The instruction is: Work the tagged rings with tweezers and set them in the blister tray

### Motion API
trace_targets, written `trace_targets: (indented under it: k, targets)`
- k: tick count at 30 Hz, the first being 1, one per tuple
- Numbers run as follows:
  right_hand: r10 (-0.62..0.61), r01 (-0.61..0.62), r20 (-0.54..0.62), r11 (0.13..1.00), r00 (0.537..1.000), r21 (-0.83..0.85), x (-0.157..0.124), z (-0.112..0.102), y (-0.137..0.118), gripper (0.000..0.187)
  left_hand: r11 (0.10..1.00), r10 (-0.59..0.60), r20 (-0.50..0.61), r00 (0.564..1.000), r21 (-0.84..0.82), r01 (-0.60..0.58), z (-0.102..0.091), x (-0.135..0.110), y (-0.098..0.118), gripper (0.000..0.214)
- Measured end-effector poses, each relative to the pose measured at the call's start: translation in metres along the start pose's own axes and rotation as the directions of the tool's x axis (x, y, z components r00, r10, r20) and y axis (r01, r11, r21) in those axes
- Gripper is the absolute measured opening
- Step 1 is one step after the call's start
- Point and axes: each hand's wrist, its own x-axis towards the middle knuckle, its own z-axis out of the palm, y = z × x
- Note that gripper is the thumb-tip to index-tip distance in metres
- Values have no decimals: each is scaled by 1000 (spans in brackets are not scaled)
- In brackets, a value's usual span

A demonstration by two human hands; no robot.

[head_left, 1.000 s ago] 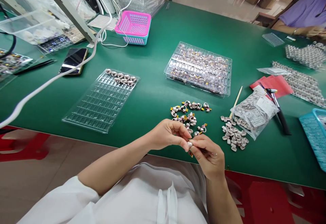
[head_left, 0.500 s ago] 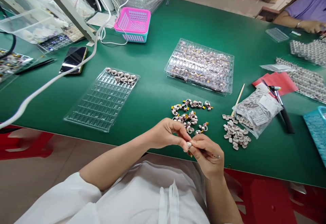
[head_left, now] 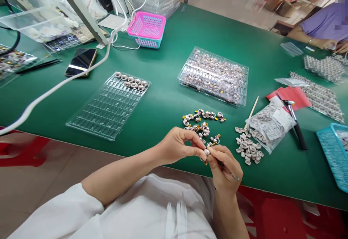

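Note:
My left hand (head_left: pixel 178 145) and my right hand (head_left: pixel 224 168) meet at the near edge of the green table (head_left: pixel 163 101), fingers pinched together on one small pale ring-shaped part (head_left: pixel 207 152). My right hand also grips a thin metal tool (head_left: pixel 230 172). Just beyond my fingers lies a scatter of similar small parts with yellow tabs (head_left: pixel 202 123). A heap of small white pieces (head_left: pixel 248 147) lies to the right. A clear compartment tray (head_left: pixel 108 105) on the left holds several parts along its far row.
A filled clear tray (head_left: pixel 214 76) sits mid-table, a plastic bag of parts (head_left: pixel 268 123) and a black-handled tool (head_left: pixel 296 126) to the right. Pink basket (head_left: pixel 146 29), phone (head_left: pixel 81 61) and white cable (head_left: pixel 54 87) lie at left. Another person's arm (head_left: pixel 312 38) works far right.
Both hands stayed pinched on the small part; my right hand shifted slightly lower and turned, showing more of the thin tool. The view moved a little.

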Motion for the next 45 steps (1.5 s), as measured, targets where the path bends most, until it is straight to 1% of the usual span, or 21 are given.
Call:
trace_targets:
  k: [2, 4, 8, 12, 17, 23, 26, 32, 35, 38, 42, 44, 45]
  targets:
    - [-9, 6, -59, 999, 998, -51, -1, 3, 2, 35, 999, 42, -19, 999, 31, -41, 3, 0, 1, 18]
    - [1, -7, -102, 998, 995, -59, -3, 6, 6, 33, 996, 76, -9, 997, 51, -75, 5, -1, 1, 15]
    - [113, -107, -161, 993, 980, 46, -7, 10, 14, 24, 990, 96, -7, 995, 104, -95, 8, -1, 2, 14]
    - [175, -145, -169, 973, 970, 179, -8, 11, 22, 17, 986, 97, -19, 995, 137, -93, 10, -1, 3, 14]
    - [233, -190, -170, 953, 957, 237, -8, 11, 25, 16, 984, 119, -32, 992, 138, -113, 11, -1, 3, 14]
    - [218, -180, -178, 962, 960, 206, -10, 11, 28, 14, 985, 112, -57, 992, 136, -104, 13, -1, 3, 13]
    - [199, -161, -182, 966, 963, 203, -10, 11, 27, 17, 987, 101, -55, 993, 127, -93, 13, -1, 2, 13]
    - [160, -139, -177, 983, 971, 123, -10, 10, 26, 14, 988, 81, -51, 995, 134, -74, 12, -1, 2, 15]
    - [122, -105, -170, 989, 978, 104, -8, 9, 26, 15, 986, 84, -53, 995, 146, -76, 11, -2, 1, 16]
    - [72, -64, -149, 997, 986, 53, -7, 7, 23, 20, 984, 113, -56, 992, 141, -105, 11, -2, -1, 15]
    - [8, -15, -104, 998, 995, -68, -5, 4, 16, 28, 980, 169, -40, 985, 112, -163, 9, -4, -6, 11]
    - [-11, 5, -53, 995, 999, -98, -4, 1, 11, 30, 984, 156, -35, 987, 95, -152, 7, -4, -6, 12]
    - [-13, 11, -19, 995, 1000, -103, -3, -1, 9, 30, 989, 127, -26, 992, 83, -125, 5, -3, -5, 13]
